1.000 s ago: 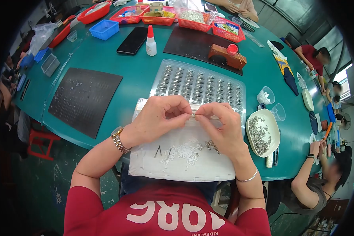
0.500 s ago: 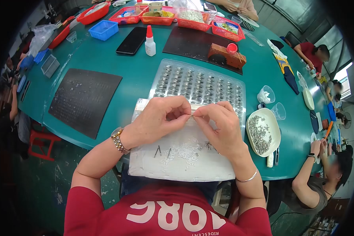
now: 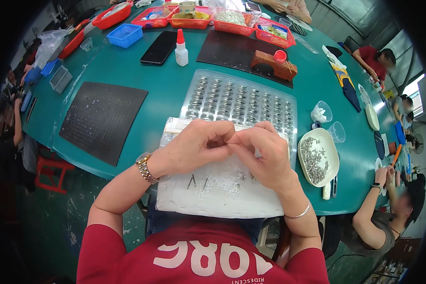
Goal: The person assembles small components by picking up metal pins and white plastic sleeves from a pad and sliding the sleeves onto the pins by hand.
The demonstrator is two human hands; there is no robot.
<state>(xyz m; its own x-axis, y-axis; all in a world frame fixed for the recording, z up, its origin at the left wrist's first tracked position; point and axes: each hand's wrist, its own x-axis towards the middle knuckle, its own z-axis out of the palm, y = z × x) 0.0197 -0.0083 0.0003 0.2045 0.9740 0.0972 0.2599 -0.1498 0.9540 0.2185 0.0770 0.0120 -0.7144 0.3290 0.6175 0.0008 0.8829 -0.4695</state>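
Above a white padded board, my left hand and my right hand meet with fingertips pinched together. What they hold is too small and covered to make out. Small white pieces lie in a pile on the board below the hands, with thin dark pins to their left. A few metal pieces lie partly under my right hand. Just beyond the hands, a clear tray holds rows of metal parts. To the right is a cream dish of small metal parts.
A black mat lies at the left. Beyond the tray are a glue bottle, a phone, a brown block and red baskets. Two clear cups stand near the dish. Co-workers sit around the table, one close at the right.
My fingertips have come closer together, and my right hand has shifted slightly left and tilted over my left fingertips. The small thing between them has become hidden.
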